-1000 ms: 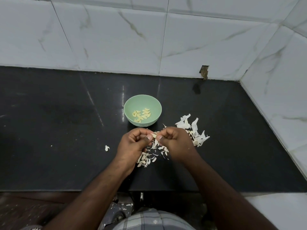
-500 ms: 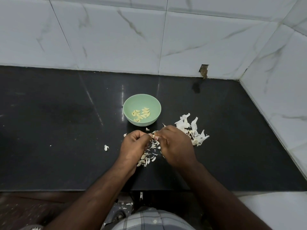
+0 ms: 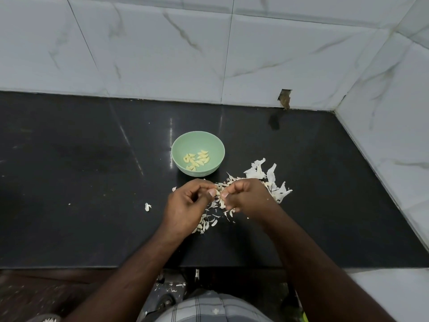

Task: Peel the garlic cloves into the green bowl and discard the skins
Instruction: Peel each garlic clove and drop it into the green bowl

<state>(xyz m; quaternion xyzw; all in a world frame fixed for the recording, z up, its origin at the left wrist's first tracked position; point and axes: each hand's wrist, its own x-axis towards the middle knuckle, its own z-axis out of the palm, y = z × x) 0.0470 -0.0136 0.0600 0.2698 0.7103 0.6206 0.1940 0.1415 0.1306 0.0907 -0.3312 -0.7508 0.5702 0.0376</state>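
I see no brand, label or writing anywhere; the marbled wall tiles (image 3: 162, 54) are plain, with a small chipped hole (image 3: 285, 98) at their foot; the black desk (image 3: 69, 170) runs out of frame at both sides, and its near edge hides most of the floor below, where I make out only pale scraps and a checked cloth (image 3: 209, 307) cut off at the bottom. The green bowl (image 3: 209, 142) stands just beyond the hands, with peeled cloves (image 3: 197, 159) lying in it. A heap of skins (image 3: 267, 177) lies on the desk right of the bowl and spreads under the hands, partly hidden by them; one stray scrap (image 3: 147, 206) lies apart to the left. My left hand (image 3: 185, 205) and right hand (image 3: 248, 198) meet fingertip to fingertip, both curled, pinching a garlic clove (image 3: 218, 194) between them; it is too small and too covered for me to tell how much skin is on it.
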